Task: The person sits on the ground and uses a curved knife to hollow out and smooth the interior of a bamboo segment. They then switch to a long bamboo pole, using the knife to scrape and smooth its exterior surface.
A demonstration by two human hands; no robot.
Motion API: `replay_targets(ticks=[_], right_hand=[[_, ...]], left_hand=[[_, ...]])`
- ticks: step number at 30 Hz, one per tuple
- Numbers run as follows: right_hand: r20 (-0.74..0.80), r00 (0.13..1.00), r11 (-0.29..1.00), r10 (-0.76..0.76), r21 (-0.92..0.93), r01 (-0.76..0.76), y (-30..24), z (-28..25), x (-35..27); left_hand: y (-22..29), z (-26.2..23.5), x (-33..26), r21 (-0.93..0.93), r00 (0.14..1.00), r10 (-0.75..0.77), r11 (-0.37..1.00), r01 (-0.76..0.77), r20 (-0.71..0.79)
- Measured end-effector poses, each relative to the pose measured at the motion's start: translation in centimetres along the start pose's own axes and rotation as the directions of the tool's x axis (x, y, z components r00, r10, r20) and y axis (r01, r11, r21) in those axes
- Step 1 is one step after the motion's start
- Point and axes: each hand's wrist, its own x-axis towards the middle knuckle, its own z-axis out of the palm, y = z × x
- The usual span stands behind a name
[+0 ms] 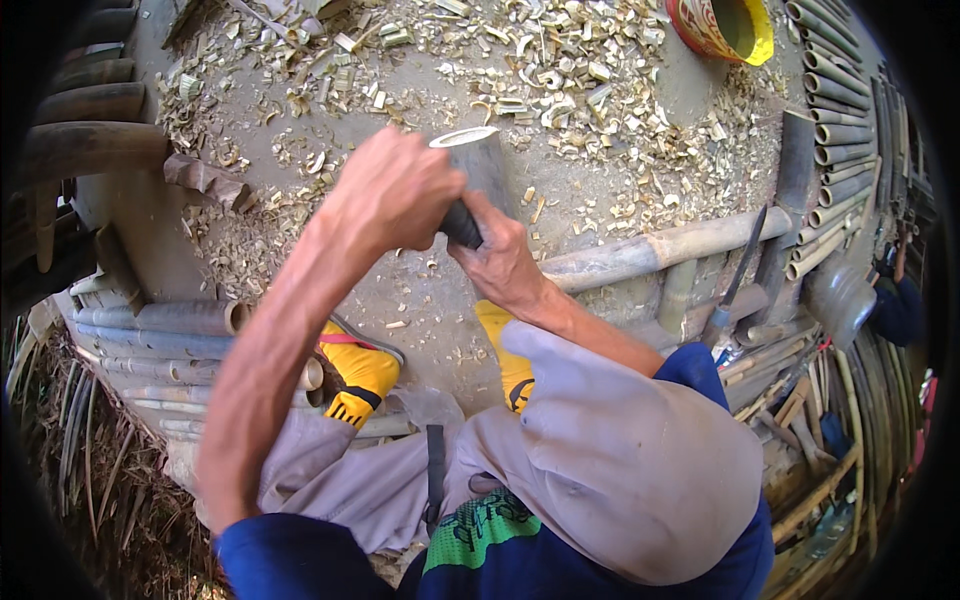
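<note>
A short, thick piece of bamboo (487, 170), grey outside with a pale cut rim, is held tilted in front of me above the ground. My right hand (505, 258) is wrapped around its dark lower part. Against its left side, my left hand (395, 190) is closed in a fist and slightly smeared by motion. Whatever that fist grips is hidden by its fingers. To the right, a long dark-bladed knife (742, 262) leans beside a horizontal bamboo pole (660, 250).
Bamboo chips (590, 80) litter the ground ahead. A red and yellow bucket (722, 30) lies at the far right. Cut bamboo tubes (840, 130) line the right side, and more bamboo poles (160, 318) lie at left. My yellow-covered feet (362, 372) are below my hands.
</note>
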Motion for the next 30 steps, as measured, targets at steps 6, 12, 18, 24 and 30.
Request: replay_targets(ticks=[6, 12, 18, 24, 30], right_hand=[[0.928, 0.372, 0.805, -0.018, -0.207, 0.556, -1.5, 3.1, 0.4], [0.746, 0.662, 0.906, 0.071, -0.326, 0.27, -3.0, 0.6, 2.0], [-0.095, 0.995, 1.0, -0.015, -0.024, 0.012, -1.5, 2.7, 0.8], [0.466, 0.883, 0.994, 0.06, -0.105, -0.013, -0.8, 2.5, -0.8], [0.905, 0.425, 0.881, -0.01, -0.193, 0.431, 0.3, 0.6, -1.9]], left_hand=[[14.3, 19.5, -11.3, -0.934, 0.527, -0.823, -0.012, 0.357, 0.212], [4.8, 12.0, -10.6, -0.718, 0.761, -0.632, 0.461, 0.522, 0.147], [-3.6, 4.5, -2.0, -0.033, 0.974, 0.088, 0.995, -0.096, -0.207], [-1.7, 11.5, -6.7, -0.431, 0.987, -0.149, 0.889, 0.157, 0.054], [11.8, 15.8, -10.8, -0.719, 0.766, -0.611, 0.438, 0.539, 0.202]])
